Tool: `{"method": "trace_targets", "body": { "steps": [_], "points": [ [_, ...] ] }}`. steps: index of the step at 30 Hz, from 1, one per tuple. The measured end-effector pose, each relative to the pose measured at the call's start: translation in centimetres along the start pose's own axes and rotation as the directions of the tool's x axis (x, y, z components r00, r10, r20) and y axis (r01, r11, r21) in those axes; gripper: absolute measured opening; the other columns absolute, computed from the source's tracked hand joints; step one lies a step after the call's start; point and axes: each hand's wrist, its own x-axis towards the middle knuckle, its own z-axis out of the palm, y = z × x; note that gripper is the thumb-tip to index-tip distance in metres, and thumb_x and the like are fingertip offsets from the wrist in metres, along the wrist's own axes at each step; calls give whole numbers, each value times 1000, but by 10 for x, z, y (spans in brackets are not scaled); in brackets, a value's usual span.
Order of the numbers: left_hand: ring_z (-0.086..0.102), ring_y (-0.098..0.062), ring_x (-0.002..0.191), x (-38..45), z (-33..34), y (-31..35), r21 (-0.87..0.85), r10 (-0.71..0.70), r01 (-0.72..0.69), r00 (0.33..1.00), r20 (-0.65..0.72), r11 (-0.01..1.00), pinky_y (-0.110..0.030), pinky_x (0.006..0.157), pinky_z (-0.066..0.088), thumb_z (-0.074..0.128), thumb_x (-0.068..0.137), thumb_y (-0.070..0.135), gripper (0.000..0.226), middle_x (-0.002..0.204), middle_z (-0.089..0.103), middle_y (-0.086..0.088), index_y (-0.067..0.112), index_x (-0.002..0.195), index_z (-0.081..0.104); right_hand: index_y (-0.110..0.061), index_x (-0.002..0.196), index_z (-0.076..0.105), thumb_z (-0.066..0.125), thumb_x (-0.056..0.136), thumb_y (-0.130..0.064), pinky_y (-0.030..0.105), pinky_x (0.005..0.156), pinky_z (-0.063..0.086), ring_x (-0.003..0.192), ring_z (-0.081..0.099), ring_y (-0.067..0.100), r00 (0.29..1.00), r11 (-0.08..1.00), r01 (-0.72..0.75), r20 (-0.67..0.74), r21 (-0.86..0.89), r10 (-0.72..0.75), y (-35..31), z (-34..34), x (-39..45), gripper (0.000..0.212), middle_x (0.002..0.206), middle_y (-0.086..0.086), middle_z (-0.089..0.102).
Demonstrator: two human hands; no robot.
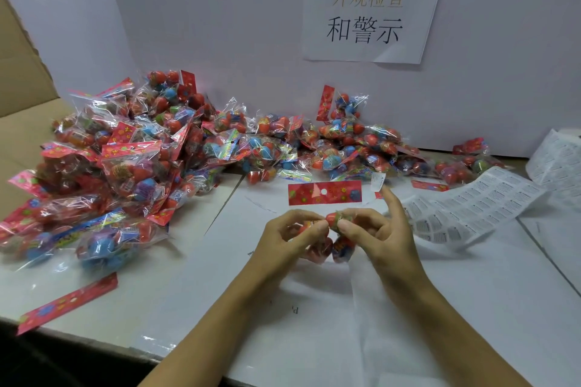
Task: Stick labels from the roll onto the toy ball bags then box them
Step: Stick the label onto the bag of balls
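Toy ball bag (pixel 327 223) gripped by both the left hand (pixel 290 237) and right hand (pixel 374 232) above the desk (pixel 314 308), label (pixel 377 181) stuck on the right index fingertip

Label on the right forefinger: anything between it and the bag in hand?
Nothing visible. The label sticks up off the right hand forefinger, above the bag both hands hold; left hand grips its other side.

white table (pixel 283 339) is pretty loaded: big heap of toy ball bags (pixel 132 151) across the left and back, unrolled label sheet (pixel 471 204) on the right, loose red header card (pixel 67 303) near the front-left edge
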Motion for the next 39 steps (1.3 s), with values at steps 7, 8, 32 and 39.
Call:
{"method": "trace_targets", "body": {
  "steps": [7, 8, 32, 39],
  "points": [
    [75, -21, 96, -3, 1, 3, 31, -72, 70, 994, 78, 997, -36, 72, 59, 74, 78, 58, 34, 96, 78, -3, 29, 94, 78, -19, 156, 23, 77, 83, -3, 22, 73, 58, 88, 75, 23, 999, 999, -34, -26, 10, 34, 7, -1, 2, 92, 89, 13, 77],
    [75, -22, 96, -3, 2, 3, 28, -66, 64, 994, 82, 998, -35, 72, 60, 74, 78, 57, 33, 97, 78, -4, 29, 95, 79, -19, 156, 25, 77, 83, -3, 21, 72, 58, 87, 76, 22, 999, 1000, -28, -36, 12, 28, 6, -2, 2, 91, 87, 12, 77],
    [77, -34, 82, 0, -7, 3, -113, 120, -125, 992, -45, 986, -35, 73, 62, 82, 83, 35, 101, 122, 68, -12, 80, 141, 12, -16, 92, 75, 70, 91, -10, 20, 69, 56, 81, 72, 14, 977, 993, 115, -180, -16, -116, 6, -11, 7, 8, 89, 3, 77],
    [72, -26, 84, -3, -7, 8, -48, 94, -93, 995, 17, 995, -35, 68, 60, 65, 98, 3, 23, 113, 71, -6, 19, 107, 79, -17, 93, 78, 70, 91, -2, 21, 66, 55, 76, 71, 12, 990, 980, 140, 30, -143, -138, 3, -11, 4, 18, 80, 4, 77]
  ]
}}
